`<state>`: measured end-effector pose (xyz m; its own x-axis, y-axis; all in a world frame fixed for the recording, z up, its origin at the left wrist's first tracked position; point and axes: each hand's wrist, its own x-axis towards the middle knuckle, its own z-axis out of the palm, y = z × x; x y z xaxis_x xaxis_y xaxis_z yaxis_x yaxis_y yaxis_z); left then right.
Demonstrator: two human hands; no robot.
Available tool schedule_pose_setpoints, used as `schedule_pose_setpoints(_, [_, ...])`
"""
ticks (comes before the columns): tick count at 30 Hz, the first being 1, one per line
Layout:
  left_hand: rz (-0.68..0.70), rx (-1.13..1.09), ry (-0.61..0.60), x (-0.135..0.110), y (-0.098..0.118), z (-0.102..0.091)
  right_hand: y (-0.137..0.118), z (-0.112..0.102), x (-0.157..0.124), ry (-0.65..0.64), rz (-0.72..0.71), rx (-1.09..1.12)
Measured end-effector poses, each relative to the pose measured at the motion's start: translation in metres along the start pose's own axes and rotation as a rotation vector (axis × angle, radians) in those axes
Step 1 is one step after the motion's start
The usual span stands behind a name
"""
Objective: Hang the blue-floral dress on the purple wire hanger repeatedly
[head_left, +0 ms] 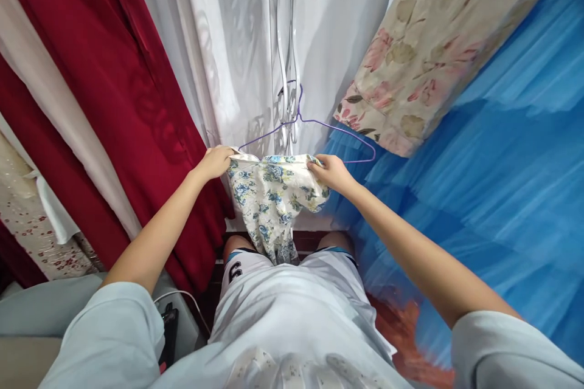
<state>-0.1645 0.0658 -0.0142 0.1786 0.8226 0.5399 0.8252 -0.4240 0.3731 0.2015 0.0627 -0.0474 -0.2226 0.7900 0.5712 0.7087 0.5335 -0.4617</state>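
A white cloth with blue flowers (271, 194) hangs between my two hands, its lower end drooping toward my knees. My left hand (214, 161) is closed on its upper left corner. My right hand (329, 171) is closed on its upper right edge. Just behind the cloth a purple wire hanger (319, 124) hangs by its hook from a white metal grille (287, 73); the cloth's top edge covers part of the hanger's lower bar.
Sheer white curtains (228, 42) hang straight ahead, with a dark red curtain (114, 91) to the left. Blue tulle netting (479, 182) fills the right side, under a floral mattress (433, 42). A black device with a cable (170, 322) lies by my left leg.
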Motion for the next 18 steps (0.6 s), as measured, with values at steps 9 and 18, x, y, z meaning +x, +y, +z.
schedule_pose_setpoints(9, [0.042,0.236,-0.228,0.022,-0.015,0.033,0.002,-0.001,-0.008,0.093,0.132,-0.11])
schedule_pose_setpoints(18, [0.271,0.24,-0.028,0.032,0.018,-0.002,-0.012,0.006,-0.013,0.061,0.156,-0.085])
